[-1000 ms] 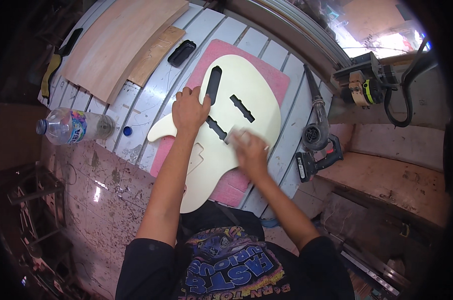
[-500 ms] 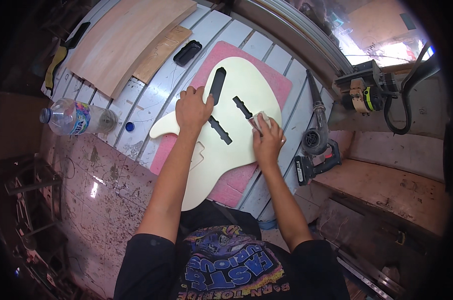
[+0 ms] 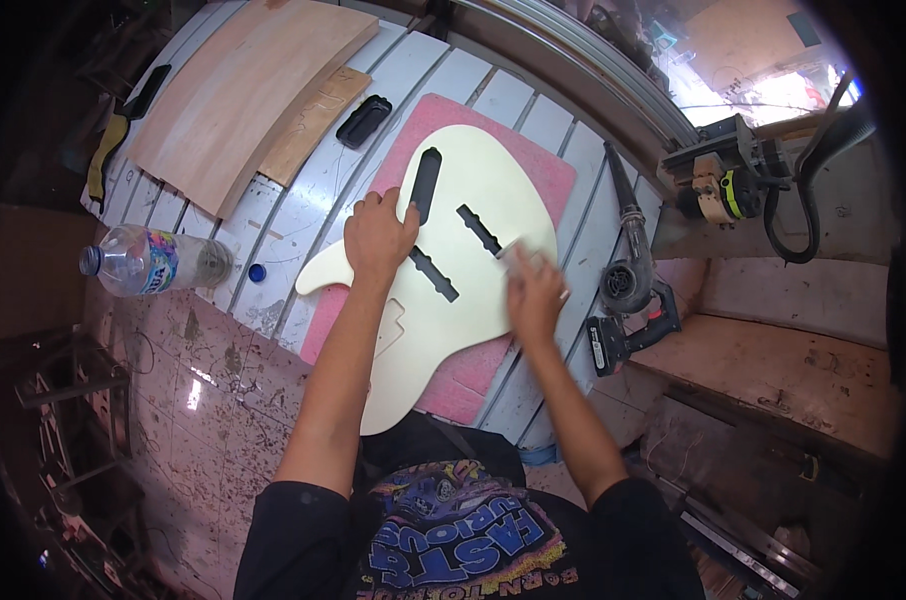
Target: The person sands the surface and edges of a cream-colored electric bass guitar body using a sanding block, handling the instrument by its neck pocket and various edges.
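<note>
A cream-white electric guitar body with black-lined routed cavities lies flat on a pink pad. My left hand rests on its left part, beside the long upper cavity, fingers lying on the surface and holding nothing. Over on the right part, my right hand presses a small pale piece of sandpaper against the face near the end of a narrow cavity. Motion blurs the fingertips and the sandpaper there.
The slatted white table carries wooden boards, a black oblong tray, a plastic bottle and a blue cap. To the right lies a cordless blower. A machine head with a hose stands beyond it.
My right hand has shifted slightly on the guitar body with the sandpaper and is now blurred. My left hand keeps its place on the body; the whole view has shifted a little.
</note>
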`<control>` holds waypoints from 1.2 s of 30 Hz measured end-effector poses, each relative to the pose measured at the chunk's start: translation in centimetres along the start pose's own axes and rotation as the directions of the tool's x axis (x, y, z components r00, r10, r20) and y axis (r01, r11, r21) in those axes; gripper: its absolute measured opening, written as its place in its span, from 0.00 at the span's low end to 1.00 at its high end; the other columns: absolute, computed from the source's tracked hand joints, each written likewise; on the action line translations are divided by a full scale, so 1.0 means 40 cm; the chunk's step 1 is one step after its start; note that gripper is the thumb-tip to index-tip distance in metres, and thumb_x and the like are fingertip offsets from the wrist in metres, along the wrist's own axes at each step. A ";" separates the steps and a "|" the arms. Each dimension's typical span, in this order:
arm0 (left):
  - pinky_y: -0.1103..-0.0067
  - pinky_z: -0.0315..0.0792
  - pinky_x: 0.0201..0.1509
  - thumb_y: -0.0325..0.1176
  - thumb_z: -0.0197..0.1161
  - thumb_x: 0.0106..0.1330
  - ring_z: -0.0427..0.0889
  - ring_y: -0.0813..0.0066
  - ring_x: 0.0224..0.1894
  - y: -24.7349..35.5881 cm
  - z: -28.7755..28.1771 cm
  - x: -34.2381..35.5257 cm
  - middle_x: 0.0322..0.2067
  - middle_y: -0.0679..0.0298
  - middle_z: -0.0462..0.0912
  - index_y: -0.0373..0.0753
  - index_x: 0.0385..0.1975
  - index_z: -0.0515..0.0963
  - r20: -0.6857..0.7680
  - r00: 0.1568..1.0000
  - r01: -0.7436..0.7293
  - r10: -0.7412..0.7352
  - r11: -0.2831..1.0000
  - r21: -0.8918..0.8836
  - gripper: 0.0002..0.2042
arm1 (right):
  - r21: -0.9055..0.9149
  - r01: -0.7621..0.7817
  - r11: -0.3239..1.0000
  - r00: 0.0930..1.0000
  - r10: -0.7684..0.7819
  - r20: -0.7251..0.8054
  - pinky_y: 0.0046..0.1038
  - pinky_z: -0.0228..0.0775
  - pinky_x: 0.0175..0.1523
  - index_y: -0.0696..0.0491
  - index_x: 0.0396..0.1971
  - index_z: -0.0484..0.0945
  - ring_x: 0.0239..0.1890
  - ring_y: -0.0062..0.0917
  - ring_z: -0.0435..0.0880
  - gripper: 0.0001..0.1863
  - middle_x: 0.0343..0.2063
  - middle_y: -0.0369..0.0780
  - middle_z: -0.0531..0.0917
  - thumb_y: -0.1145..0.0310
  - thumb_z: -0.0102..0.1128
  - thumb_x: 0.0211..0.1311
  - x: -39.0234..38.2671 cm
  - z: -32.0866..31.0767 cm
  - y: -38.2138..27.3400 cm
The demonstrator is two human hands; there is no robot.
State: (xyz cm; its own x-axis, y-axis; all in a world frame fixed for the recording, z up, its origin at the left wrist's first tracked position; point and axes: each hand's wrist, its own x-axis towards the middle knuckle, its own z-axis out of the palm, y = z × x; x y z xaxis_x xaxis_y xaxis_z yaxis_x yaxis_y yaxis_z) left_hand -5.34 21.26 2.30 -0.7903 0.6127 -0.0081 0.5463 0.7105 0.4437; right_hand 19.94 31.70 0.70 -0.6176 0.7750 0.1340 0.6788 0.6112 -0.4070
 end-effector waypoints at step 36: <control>0.61 0.78 0.50 0.47 0.60 0.67 0.84 0.53 0.48 -0.001 0.015 0.005 0.44 0.52 0.85 0.39 0.53 0.84 -0.056 0.998 -0.031 0.032 0.999 0.031 0.22 | 0.265 -0.100 0.959 0.975 0.149 -0.168 0.44 0.67 0.67 0.55 0.66 0.77 0.61 0.46 0.78 0.28 0.56 0.51 0.82 0.69 0.67 0.66 -0.010 -0.020 0.071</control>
State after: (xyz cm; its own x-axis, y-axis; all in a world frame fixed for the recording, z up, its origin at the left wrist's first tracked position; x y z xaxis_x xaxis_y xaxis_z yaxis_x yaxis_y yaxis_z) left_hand -5.36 21.58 1.75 -0.7865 0.6150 0.0564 0.5786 0.7019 0.4154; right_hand 22.44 33.27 0.21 -0.4344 0.8730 0.2216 0.6074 0.4657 -0.6436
